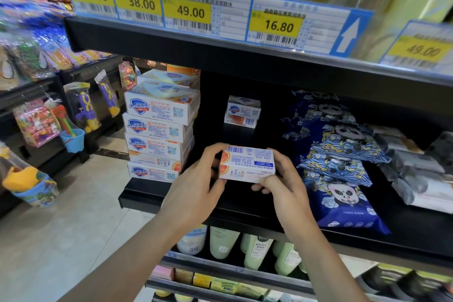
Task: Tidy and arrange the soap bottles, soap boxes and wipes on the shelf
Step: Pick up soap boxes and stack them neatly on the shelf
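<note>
Hands meet at the middle of the picture, both holding one soap box (247, 164) just above the front part of the black shelf (152, 200). The left hand (196, 186) grips the box's left end, its fingers curled over the top edge and the thumb below. The right hand (286, 179) grips the right end, fingers wrapped behind the box and the thumb pressed on the lower front edge. The box sits between the two palms, tilted slightly, with its printed back face turned up toward the camera. It is white, with an orange fruit slice drawn on the left end, a barcode along the top edge, and blue and red small print that reads upside down. Just to the left of the hands stands a stack of soap boxes (159, 130) at the shelf's left end, white with a blue shield logo, some shifted out of line with the rest. Further back on the shelf, beyond the held box and well apart from it, two small soap boxes (242, 111) sit one on the other. To the right of the right hand lie blue packs of wipes (335, 154) printed with pandas, overlapping in a loose row from back to front, and beside them grey and white packs (416, 174). Green bottles (257, 250) stand on the shelf below the hands. Yellow price tags (188, 11) line the edge of the shelf above.
</note>
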Motion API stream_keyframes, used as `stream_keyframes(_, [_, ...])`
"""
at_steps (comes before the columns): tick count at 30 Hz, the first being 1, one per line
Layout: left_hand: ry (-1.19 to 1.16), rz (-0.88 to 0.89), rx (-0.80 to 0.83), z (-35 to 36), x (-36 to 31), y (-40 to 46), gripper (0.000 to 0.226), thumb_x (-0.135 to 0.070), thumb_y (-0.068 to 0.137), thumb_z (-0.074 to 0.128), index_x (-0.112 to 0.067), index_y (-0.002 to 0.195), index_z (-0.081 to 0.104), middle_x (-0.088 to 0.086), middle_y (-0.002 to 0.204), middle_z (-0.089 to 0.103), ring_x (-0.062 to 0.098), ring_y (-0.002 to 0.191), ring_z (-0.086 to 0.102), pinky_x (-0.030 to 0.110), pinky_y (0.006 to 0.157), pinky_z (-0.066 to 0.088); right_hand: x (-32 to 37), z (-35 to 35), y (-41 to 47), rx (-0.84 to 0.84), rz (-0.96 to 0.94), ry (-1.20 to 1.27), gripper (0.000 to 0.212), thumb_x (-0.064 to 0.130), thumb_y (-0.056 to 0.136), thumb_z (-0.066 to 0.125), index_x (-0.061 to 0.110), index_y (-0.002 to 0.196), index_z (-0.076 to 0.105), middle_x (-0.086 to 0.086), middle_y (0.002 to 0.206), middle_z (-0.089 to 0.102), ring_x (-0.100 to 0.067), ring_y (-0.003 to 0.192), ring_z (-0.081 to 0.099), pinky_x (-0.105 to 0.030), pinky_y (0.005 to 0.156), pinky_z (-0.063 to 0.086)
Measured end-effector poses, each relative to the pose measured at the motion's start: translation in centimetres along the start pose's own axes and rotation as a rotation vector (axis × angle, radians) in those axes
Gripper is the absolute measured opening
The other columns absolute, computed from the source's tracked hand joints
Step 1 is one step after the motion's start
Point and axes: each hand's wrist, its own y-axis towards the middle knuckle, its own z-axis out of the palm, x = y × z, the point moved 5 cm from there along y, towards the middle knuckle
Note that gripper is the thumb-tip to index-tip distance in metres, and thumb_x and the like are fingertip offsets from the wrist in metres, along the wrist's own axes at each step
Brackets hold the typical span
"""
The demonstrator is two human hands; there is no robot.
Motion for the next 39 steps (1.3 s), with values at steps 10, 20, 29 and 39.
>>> stream_keyframes(10, [-0.017,-0.023,0.013,0.07,-0.01,0.02,0.060,-0.033,0.105,0.058,-0.056,0.148,0.024,-0.029,0.111,0.062,0.002,0.098,0.066,0.043,0.081,0.059,0.36,0.06,-0.05,0.024,-0.024,-0.017,0.056,0.022,0.095,0.056,0.044,0.145,0.048,0.020,0.121,0.069,-0.013,0.087,0.069,-0.030,0.085,0.050])
stream_keyframes(20, [0.013,-0.053,0.026,-0.01,0.04,0.00,0.051,-0.044,0.107,0.049,-0.053,0.150,0.023,-0.022,0.107,0.064,0.004,0.096,0.064,0.044,0.081,0.058,0.43,0.10,-0.02,0.032,-0.059,-0.020,0.062,0.043,0.090,0.055,0.047,0.150,0.041,0.021,0.124,0.066,-0.012,0.095,0.072,-0.033,0.089,0.049])
stream_keyframes(29, [0.015,-0.054,0.033,0.11,0.06,-0.02,0.049,-0.043,0.107,0.047,-0.049,0.151,0.026,-0.031,0.101,0.059,0.001,0.096,0.064,0.042,0.080,0.058,0.16,-0.18,0.27,0.030,-0.067,-0.011,0.061,0.031,0.089,0.048,0.044,0.148,0.046,0.014,0.129,0.065,-0.020,0.098,0.071,-0.039,0.087,0.053])
stream_keyframes(39, [0.028,-0.054,0.025,0.23,0.16,0.13,0.047,-0.044,0.107,0.046,-0.049,0.150,0.028,-0.028,0.102,0.061,0.002,0.095,0.064,0.042,0.079,0.058,0.21,-0.21,0.26,0.044,-0.080,-0.035,0.059,0.015,0.098,0.052,0.055,0.141,0.051,0.004,0.132,0.061,-0.011,0.096,0.068,-0.033,0.087,0.050])
